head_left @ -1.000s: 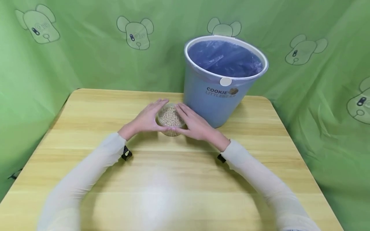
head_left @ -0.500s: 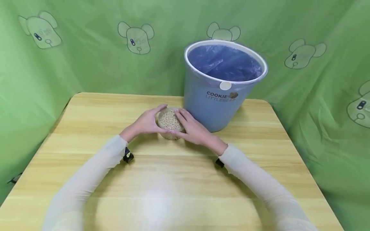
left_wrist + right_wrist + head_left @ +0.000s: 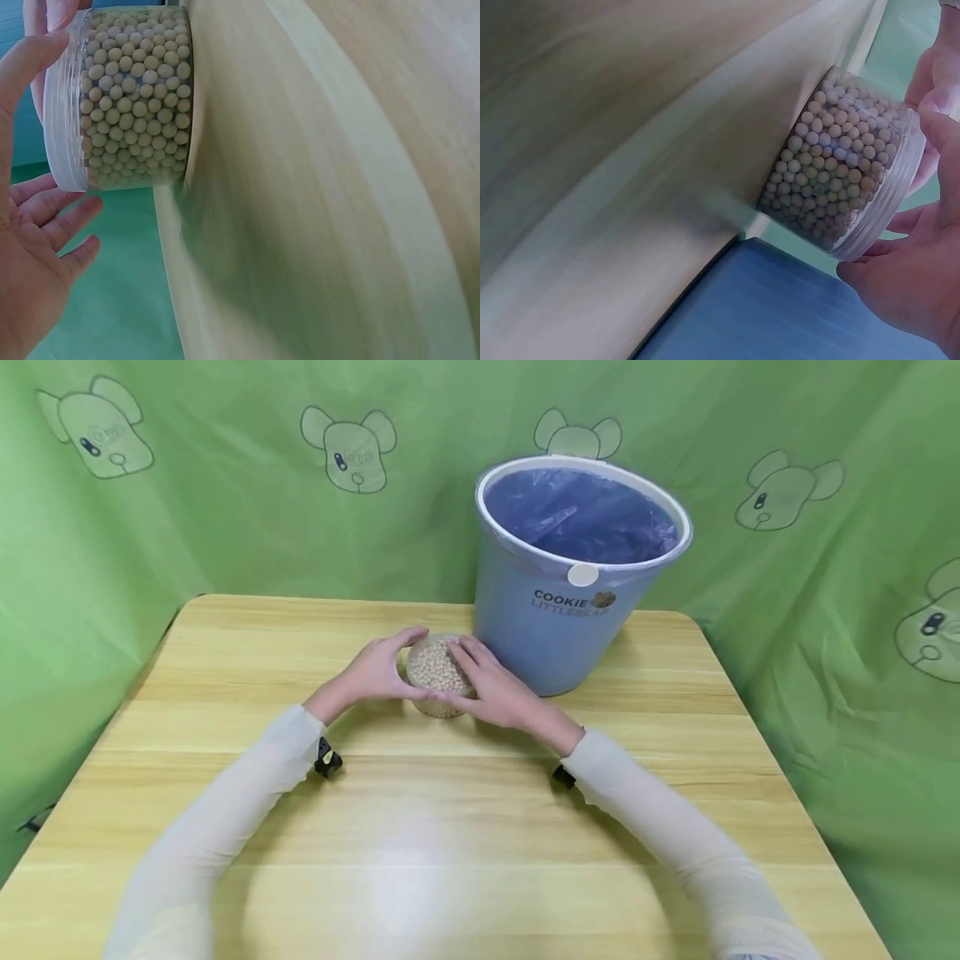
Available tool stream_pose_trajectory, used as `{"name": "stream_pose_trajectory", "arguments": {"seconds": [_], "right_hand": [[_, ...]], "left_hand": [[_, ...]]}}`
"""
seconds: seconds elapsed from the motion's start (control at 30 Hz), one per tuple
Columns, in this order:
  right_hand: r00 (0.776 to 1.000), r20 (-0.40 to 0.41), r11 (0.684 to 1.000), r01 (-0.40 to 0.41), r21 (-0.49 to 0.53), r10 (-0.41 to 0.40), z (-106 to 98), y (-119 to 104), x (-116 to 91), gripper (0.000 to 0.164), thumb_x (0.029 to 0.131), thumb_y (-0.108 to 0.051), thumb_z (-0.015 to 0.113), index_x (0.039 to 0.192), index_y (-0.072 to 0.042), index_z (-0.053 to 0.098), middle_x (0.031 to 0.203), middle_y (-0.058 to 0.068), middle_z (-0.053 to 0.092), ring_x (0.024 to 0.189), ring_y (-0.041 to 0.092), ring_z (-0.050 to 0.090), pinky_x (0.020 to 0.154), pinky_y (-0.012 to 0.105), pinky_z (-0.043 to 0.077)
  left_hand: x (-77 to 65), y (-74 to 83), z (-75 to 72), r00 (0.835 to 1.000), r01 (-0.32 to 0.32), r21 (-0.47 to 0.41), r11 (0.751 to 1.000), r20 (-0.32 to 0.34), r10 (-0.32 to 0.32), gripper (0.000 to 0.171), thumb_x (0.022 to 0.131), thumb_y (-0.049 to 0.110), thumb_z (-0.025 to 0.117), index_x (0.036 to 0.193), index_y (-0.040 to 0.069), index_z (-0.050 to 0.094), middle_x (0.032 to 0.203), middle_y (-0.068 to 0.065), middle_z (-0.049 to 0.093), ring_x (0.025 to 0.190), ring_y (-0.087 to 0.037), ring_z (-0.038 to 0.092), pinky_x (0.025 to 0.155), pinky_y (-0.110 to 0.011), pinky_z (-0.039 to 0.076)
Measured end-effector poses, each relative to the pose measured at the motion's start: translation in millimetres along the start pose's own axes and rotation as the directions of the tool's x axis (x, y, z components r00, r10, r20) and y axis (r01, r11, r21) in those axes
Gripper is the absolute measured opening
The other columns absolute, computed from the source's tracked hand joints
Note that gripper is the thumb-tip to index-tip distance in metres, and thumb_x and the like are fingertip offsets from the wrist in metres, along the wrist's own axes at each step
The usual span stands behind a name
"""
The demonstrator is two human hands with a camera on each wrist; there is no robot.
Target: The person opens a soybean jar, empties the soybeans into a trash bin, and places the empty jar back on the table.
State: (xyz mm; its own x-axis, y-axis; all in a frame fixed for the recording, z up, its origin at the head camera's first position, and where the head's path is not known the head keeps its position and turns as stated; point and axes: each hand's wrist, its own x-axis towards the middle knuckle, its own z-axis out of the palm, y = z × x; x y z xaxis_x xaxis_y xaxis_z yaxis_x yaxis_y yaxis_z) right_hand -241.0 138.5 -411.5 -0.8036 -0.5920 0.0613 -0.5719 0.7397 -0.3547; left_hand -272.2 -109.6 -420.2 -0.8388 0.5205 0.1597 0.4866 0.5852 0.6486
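Observation:
A clear round plastic jar (image 3: 437, 667) full of small beige balls (image 3: 139, 105) stands on the table beside the bin. Its ribbed, see-through lid (image 3: 66, 127) is on. My left hand (image 3: 377, 672) curves round the lid from the left, thumb on the near side and fingers on the far side. From the right, my right hand (image 3: 501, 690) holds the lid too, with its fingers reaching over the top edge. Both thumbs meet at the front of the jar. In the right wrist view, the right thumb and fingers (image 3: 870, 270) lie along the lid's rim.
A tall blue bin (image 3: 555, 635) with a white rim and a bag liner stands just right of the jar, near the right hand. The wooden table (image 3: 450, 827) ends at a back edge before a green curtain (image 3: 247, 510).
Both hands' fingertips have drawn back slightly round the lid. The jar stays in about the same place on the table; the head view has tilted a little.

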Motion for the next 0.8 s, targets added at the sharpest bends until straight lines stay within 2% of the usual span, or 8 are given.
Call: {"name": "stream_pose_trajectory", "arguments": {"seconds": [0.27,0.5,0.57,0.7,0.8], "right_hand": [[0.999,0.031,1.0,0.02,0.015,-0.021,6,-11,2,0.093,0.098,-0.059,0.058,0.165,-0.012,0.014,0.171,0.019,0.01,0.159,0.037,0.01,0.125,0.057,0.024],[0.996,0.036,0.995,0.085,0.044,-0.087,9,-18,12,0.093,0.098,-0.057,0.06,0.164,-0.012,0.015,0.171,0.02,0.009,0.159,0.038,0.007,0.125,0.059,0.024],[0.995,0.039,0.994,0.085,0.073,-0.088,11,-17,14,0.094,0.097,-0.055,0.063,0.164,-0.012,0.015,0.171,0.02,0.008,0.16,0.037,0.005,0.126,0.058,0.022],[0.997,0.012,0.983,0.069,0.167,-0.072,16,-14,19,0.102,0.091,-0.05,0.074,0.164,-0.01,0.015,0.171,0.019,0.009,0.159,0.037,0.011,0.126,0.055,0.024],[0.998,-0.002,0.965,0.058,0.257,-0.059,17,-12,23,0.112,0.085,-0.044,0.082,0.164,-0.007,0.011,0.171,0.019,0.009,0.158,0.035,0.017,0.127,0.051,0.024]], "left_hand": [[-16.3,-1.0,-9.2,1.0,0.019,0.032,0.999,0.009,-0.02,0.112,0.067,0.049,0.093,0.155,0.006,0.039,0.154,-0.016,0.051,0.137,-0.035,0.054,0.118,-0.054,0.041],[-25.3,-2.9,-23.3,1.0,0.025,0.054,0.998,0.002,-0.025,0.112,0.065,0.045,0.095,0.154,0.005,0.04,0.153,-0.019,0.051,0.138,-0.039,0.052,0.117,-0.06,0.039],[-26.9,-4.4,-22.8,1.0,0.024,0.069,0.997,0.009,-0.025,0.115,0.065,0.046,0.095,0.156,0.005,0.038,0.155,-0.019,0.048,0.14,-0.039,0.05,0.118,-0.059,0.039],[-26.4,-8.9,-18.9,1.0,0.007,0.086,0.996,0.011,-0.008,0.122,0.063,0.05,0.095,0.157,0.003,0.034,0.158,-0.02,0.044,0.143,-0.038,0.047,0.12,-0.056,0.038],[-24.6,-12.9,-15.9,1.0,0.007,0.072,0.997,0.015,-0.008,0.126,0.061,0.05,0.096,0.158,0.001,0.031,0.159,-0.02,0.042,0.144,-0.038,0.046,0.12,-0.057,0.037]]}}
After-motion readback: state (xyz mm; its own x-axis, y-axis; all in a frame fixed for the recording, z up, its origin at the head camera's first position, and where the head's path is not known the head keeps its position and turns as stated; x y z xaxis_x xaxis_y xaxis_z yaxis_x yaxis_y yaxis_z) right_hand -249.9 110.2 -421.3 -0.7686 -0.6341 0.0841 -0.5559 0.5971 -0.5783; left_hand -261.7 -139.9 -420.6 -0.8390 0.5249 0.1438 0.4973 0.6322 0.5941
